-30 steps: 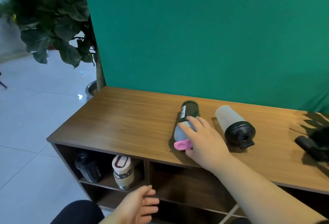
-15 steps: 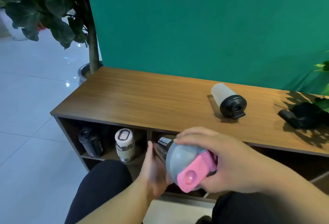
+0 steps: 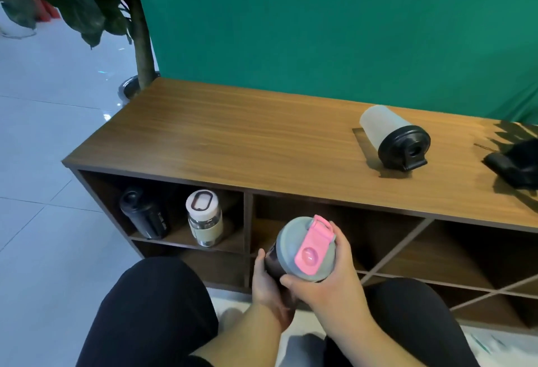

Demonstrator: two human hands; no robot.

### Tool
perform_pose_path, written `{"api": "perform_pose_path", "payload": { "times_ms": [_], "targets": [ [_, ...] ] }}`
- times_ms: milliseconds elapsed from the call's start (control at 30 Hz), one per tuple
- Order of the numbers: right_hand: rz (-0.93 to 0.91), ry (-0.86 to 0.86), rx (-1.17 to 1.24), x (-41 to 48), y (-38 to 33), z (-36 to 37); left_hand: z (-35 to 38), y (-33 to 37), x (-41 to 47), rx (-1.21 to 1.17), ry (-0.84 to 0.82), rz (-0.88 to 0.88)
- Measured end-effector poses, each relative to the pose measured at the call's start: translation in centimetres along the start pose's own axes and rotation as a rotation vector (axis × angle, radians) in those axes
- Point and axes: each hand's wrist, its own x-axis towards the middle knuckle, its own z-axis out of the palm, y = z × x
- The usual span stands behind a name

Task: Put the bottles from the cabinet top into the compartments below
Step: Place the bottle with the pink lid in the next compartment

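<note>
Pink-capped bottle [image 3: 302, 250] gripped w/ both hands, left [image 3: 266, 282] + right [image 3: 329, 276], by cabinet [image 3: 233, 145] compartments.

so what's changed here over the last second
The right hand lifted the pink-lidded bottle off the cabinet top down to the compartments; the left hand joined, gripping its body. The frosted bottle and the two stored bottles haven't moved.

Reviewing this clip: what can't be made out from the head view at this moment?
- Body of the pink-lidded shaker: mostly hidden behind its lid and both hands, left and right.
- Black object on the cabinet top: cut off by the right edge, in shadow; identity unclear.
- Print on the black bottle: too small and dark.
</note>
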Motion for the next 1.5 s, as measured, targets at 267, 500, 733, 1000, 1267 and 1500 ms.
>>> {"api": "perform_pose_path", "payload": {
  "times_ms": [267, 500, 733, 1000, 1267, 1500],
  "targets": [
    [-0.06, -0.083, -0.341, 5.8, 3.0, 0.3, -0.2, 0.2, 5.2, 0.104, 0.16, 0.012],
    [-0.072, -0.218, -0.475, 11.2, 4.7, -0.6, 0.5, 1.2, 8.1, -0.013, 0.237, 0.006],
    [-0.004, -0.243, -0.368, 13.0, 6.6, 0.6, 0.0, 2.0, 9.0, -0.035, 0.316, -0.007],
    [0.056, -0.337, -0.27, 14.7, 6.2, 0.3, 0.3, 2.7, 10.0, -0.138, 0.33, -0.006],
    [0.033, -0.357, -0.273, 14.9, 6.1, 0.2, 0.5, 3.2, 10.0, -0.166, 0.307, 0.02],
    [0.044, -0.355, -0.326, 14.4, 5.9, 0.0, -0.4, 2.8, 10.4, -0.055, 0.282, -0.016]
  ]
}}
